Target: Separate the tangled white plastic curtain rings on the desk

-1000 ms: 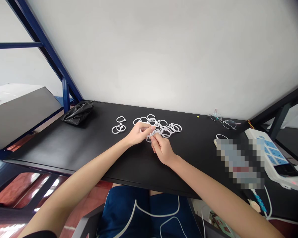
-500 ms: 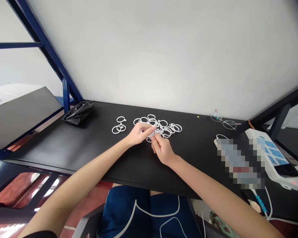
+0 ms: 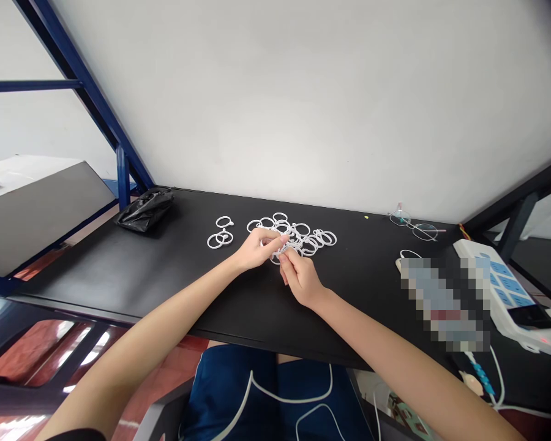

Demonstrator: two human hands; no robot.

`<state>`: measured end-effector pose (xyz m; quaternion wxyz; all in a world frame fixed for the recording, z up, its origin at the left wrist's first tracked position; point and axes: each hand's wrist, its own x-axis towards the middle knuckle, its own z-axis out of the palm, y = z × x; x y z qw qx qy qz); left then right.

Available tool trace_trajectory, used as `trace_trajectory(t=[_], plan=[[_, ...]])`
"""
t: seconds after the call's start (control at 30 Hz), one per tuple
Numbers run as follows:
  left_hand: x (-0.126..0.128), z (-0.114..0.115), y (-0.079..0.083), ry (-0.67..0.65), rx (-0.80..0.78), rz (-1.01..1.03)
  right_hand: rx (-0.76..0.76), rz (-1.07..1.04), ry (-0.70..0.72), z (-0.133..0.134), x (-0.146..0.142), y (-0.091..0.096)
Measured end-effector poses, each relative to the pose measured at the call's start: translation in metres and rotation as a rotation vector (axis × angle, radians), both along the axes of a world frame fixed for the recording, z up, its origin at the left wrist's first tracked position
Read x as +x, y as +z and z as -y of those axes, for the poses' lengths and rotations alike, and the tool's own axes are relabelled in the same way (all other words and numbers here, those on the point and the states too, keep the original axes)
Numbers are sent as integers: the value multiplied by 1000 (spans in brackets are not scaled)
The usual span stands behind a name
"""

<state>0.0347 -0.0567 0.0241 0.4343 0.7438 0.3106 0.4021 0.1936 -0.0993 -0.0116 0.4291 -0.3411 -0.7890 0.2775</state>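
White plastic curtain rings (image 3: 302, 229), each with a small eyelet where it shows, lie in a loose pile on the black table. My left hand (image 3: 259, 247) is closed at the near left side of the pile, thumb and fingers pinching a white ring that is partly hidden by them. Close beside it, my right hand (image 3: 299, 277) is closed too, its thumb and forefinger pinched together near the same ring. What the right fingertips hold is covered by the fingers. Left of the pile, a few separate rings (image 3: 213, 241) lie close together, two of them overlapping.
A black plastic bag (image 3: 146, 210) lies at the back left. On the right are eyeglasses (image 3: 425, 231), a blurred-out phone-like object (image 3: 441, 303) with a cable, and a white power strip (image 3: 505, 288). A wall (image 3: 275, 110) rises behind the table.
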Motion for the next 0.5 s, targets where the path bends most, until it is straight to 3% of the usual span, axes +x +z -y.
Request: trace_trajectory(t=[0.5], plan=[[0, 1, 1, -29, -95, 49, -2, -3, 0, 1, -1, 0]])
